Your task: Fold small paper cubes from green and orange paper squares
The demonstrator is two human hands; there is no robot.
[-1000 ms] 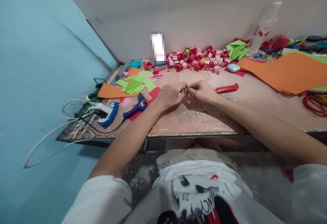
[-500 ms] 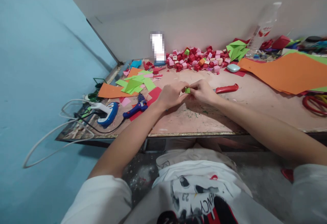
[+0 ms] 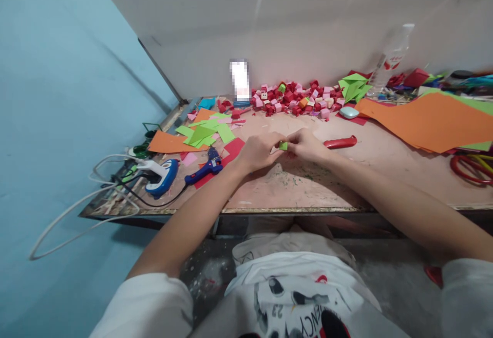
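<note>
Both of my hands meet over the middle of the pink worktable (image 3: 370,168). My left hand (image 3: 259,150) and my right hand (image 3: 307,146) pinch a small green folded paper piece (image 3: 283,146) between their fingertips, just above the table. A pile of small red, pink and orange paper cubes (image 3: 296,96) lies along the back wall. Green paper squares (image 3: 204,131) lie to the left of my hands. A red-handled cutter (image 3: 340,142) rests just right of my right hand.
A blue glue gun (image 3: 203,169) and a blue-white power strip (image 3: 159,173) with cables sit at the left edge. Large orange sheets (image 3: 431,119), folded green paper (image 3: 352,85), a clear bottle (image 3: 391,55) and red scissors (image 3: 472,166) lie at the right.
My hands stay together on the green piece, turning it slightly so more of its green face shows. The camera tilted a little, shifting the whole scene down.
</note>
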